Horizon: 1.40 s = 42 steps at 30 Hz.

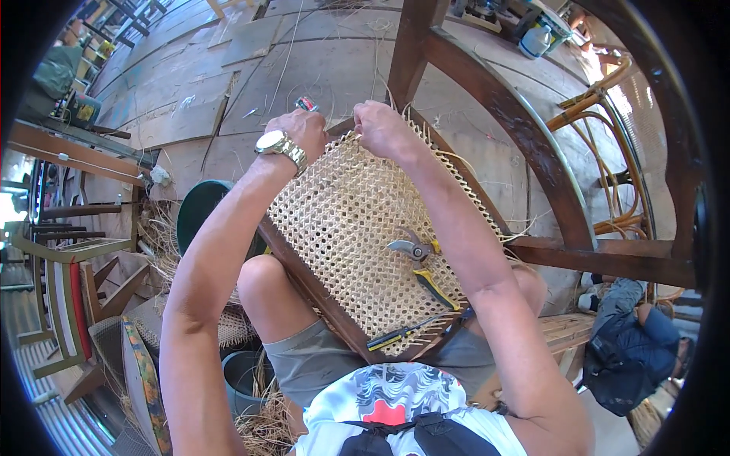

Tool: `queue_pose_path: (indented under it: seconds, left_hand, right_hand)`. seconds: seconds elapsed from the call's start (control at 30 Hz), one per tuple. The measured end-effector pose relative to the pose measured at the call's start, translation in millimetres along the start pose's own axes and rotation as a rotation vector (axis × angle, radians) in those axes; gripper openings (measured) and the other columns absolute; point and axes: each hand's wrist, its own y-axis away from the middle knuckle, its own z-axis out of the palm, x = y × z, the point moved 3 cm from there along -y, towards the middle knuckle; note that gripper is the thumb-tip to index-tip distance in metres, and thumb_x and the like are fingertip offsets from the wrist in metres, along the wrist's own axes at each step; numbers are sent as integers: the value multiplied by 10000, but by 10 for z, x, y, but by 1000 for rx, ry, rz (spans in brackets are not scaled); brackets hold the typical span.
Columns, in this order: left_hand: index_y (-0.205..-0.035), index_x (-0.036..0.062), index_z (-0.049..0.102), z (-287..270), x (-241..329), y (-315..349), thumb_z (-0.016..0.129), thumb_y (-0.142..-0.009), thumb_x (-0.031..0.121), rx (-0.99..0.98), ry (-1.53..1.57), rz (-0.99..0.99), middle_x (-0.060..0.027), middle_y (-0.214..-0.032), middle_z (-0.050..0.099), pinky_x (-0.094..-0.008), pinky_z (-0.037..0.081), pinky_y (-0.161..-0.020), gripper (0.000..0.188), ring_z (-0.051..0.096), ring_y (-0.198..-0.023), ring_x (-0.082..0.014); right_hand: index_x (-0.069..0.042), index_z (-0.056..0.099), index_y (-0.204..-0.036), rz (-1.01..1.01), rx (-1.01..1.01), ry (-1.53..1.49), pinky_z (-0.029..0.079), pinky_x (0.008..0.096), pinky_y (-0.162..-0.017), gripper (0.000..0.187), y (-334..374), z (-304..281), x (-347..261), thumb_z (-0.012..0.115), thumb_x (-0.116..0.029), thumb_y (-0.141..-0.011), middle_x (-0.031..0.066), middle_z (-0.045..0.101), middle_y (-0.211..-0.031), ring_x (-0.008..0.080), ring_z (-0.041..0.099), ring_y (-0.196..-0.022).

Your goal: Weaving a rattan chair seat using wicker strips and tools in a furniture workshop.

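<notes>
A woven cane panel (342, 220) in a dark wooden chair frame (308, 273) lies across my knees. At its far edge, my left hand (300, 131), with a metal-band watch (283, 147) at the wrist, is closed with its fingertips at the cane's border. Close beside it, my right hand (382, 131) is curled in a pinch on the same edge. Whatever the fingers grip is too small or hidden to make out. On the weave below my right forearm rest pruning shears (423, 266) with yellow-and-black handles. A yellow-and-black screwdriver-like tool (395, 337) lies at the near edge.
Loose cane strands hang off the panel's right side. Dark curved chair parts (517, 129) rise at the right. A green bucket (199, 209) stands left of my knee, with a grey bucket (242, 372) and cane scraps (266, 425) below. Another person (631, 342) sits at the far right.
</notes>
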Motion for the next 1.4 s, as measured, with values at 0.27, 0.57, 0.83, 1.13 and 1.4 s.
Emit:
queue_pose_path:
  seconds: [0.27,0.57,0.83,1.13,1.4]
  left_hand:
    - [-920,89,747,-100,204,-15,609,-877,291,33,-89,49,-186,-971,716,-471,559,-783,248,702,-900,-358]
    - [-1012,99,759,-180,509,-201,545,-929,218,-55,-262,86,-168,-1063,724,-421,574,-836,258,710,-999,-310]
    - [-1081,63,737,-212,309,-322,731,-767,374,-253,-80,-25,-168,-1140,707,-439,559,-900,441,681,-1066,-329]
    - [-1160,122,725,-133,582,-514,618,-899,245,-231,-238,-2,-124,-1218,692,-421,534,-946,307,664,-1141,-280]
    - [-1239,157,696,-169,756,-584,610,-918,279,-378,-337,-30,-94,-1275,673,-414,512,-974,355,652,-1172,-277]
  right_hand:
    - [-9,708,-945,-39,-42,189,539,401,-912,187,-185,46,53,665,-78,-777,193,690,-994,333,661,-1019]
    - [-34,743,-912,-79,-107,34,559,416,-862,190,-339,102,161,683,-101,-744,204,709,-952,350,692,-943]
    - [-59,761,-890,-36,-272,-122,567,392,-823,221,-374,101,291,775,-215,-733,177,722,-936,329,706,-921]
    - [-61,766,-885,7,-158,-288,566,362,-695,262,-323,91,311,779,-284,-747,135,739,-822,268,707,-747]
    - [-36,751,-895,94,-280,-311,552,360,-694,251,-358,72,431,782,-218,-725,140,736,-802,240,702,-742]
